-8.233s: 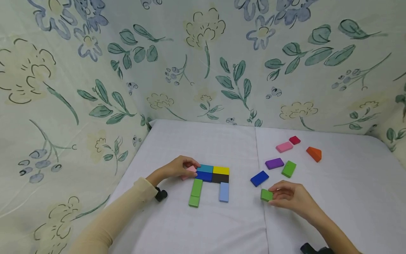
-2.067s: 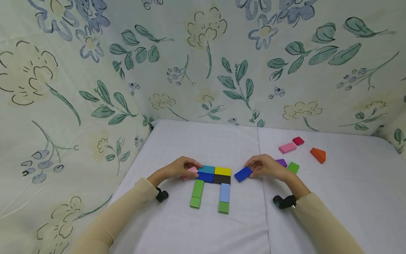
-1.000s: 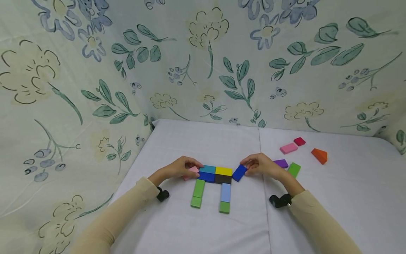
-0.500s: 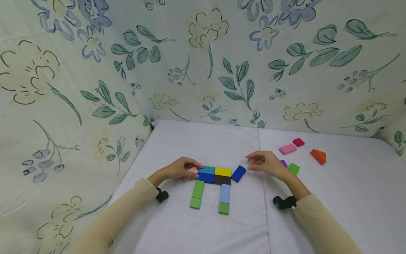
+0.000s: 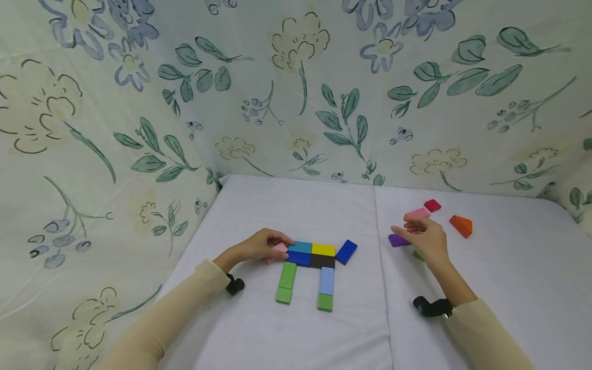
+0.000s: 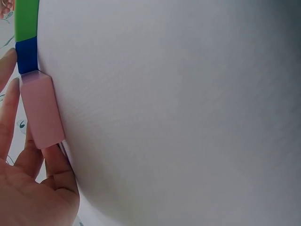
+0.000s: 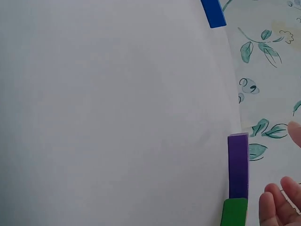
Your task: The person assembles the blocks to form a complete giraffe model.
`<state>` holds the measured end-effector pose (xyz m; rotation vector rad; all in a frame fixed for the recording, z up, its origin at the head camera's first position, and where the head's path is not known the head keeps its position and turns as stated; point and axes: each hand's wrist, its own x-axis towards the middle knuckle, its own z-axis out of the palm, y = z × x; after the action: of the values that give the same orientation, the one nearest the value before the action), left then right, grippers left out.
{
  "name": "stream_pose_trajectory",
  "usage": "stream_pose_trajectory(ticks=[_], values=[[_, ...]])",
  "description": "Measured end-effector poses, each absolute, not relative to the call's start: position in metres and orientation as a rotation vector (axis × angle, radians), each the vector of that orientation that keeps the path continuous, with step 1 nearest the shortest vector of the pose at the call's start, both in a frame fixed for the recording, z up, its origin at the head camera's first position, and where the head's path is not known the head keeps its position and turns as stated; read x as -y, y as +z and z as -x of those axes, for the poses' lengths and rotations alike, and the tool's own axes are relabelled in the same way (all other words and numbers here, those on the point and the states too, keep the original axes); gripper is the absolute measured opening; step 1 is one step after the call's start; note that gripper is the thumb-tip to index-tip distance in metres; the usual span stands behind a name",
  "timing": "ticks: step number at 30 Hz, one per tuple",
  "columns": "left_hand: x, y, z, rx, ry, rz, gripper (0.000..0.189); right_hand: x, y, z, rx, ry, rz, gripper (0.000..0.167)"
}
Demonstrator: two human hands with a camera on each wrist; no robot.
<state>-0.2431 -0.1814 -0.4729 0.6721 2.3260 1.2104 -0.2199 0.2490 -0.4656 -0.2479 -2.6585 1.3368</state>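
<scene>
My left hand (image 5: 256,246) holds a pink block (image 6: 41,110) between thumb and fingers, its fingertips at the left end of the flat block figure. Teal (image 5: 300,247) and yellow (image 5: 323,250) blocks lie behind blue (image 5: 298,258) and dark brown (image 5: 322,261) ones. Two legs extend toward me: a green block (image 5: 288,276) and a light blue block (image 5: 327,280), each ending in a small green piece. At the right corner a second blue block (image 5: 346,252) lies slanted. My right hand (image 5: 427,236) hovers with nothing in it, fingers spread over a purple block (image 5: 399,240).
Beyond the right hand lie a partly covered pink block (image 5: 418,212), a small red block (image 5: 432,205) and an orange block (image 5: 461,225). A green block (image 5: 418,255) is mostly hidden under that hand. Floral cloth hangs behind the white-covered table (image 5: 277,200).
The right hand added a small green piece below the light blue block, set the second blue block slanted at the right corner, let go and moved right. The left hand stays put.
</scene>
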Motion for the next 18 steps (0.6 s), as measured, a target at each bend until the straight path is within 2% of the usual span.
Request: stream_pose_trajectory(ticks=[7, 18], values=[[0.184, -0.474, 0.244, -2.339, 1.193, -0.656, 0.035, -0.25, -0.469, 0.209, 2.667, 1.276, 0.499, 0.074], [0.183, -0.477, 0.245, -2.342, 1.194, -0.661, 0.036, -0.25, -0.48, 0.206, 2.71, 1.168, 0.438, 0.078]])
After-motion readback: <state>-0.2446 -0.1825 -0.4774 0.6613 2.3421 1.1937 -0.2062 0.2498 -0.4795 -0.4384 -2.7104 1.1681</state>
